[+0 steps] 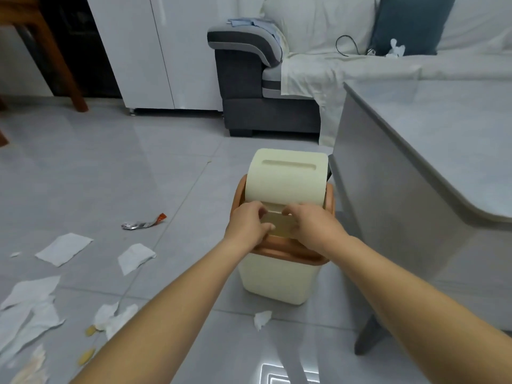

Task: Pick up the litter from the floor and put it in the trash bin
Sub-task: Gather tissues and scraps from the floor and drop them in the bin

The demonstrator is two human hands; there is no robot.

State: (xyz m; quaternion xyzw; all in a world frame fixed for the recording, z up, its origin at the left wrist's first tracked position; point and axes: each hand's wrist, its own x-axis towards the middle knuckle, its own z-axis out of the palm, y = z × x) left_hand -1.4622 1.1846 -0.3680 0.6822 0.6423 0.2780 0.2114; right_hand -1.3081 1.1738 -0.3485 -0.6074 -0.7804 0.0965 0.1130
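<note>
The largest risk lies with the trash bin [279, 278]. It stands on the floor [138, 151] just beside the grey tabletop [432, 139], and both hands bear on its top from the near side. A hard push could tip the light-looking body or slide it off toward the sofa [249, 87].

Next comes the swing lid [285, 181], which is tilted, its far half raised and its near flap dipping inside the brown collar [288, 252]. Levered too far, it may pop off its pivots. Let go carelessly, it may swing shut over the opening.

The litter is the smaller worry, and none of it shows in either hand. The paper sheets [65, 248] and foil wrapper [142, 223] lie on the floor well to the left. A small white scrap [261, 319] lies just in front of the bin's base, where a foot could land on it, and the yellowish crumbs [89, 331] are open to the same misstep.

Both forearms reach forward and down, converging on the lid. The left hand [246, 225] and right hand [313, 227] sit side by side, near but apart, palms down over the near flap. The fingers [260, 210] of each hand curl over the flap's edge and grip it, and the left thumb presses on its face. I cannot tell whether anything small is tucked beneath them.
</note>
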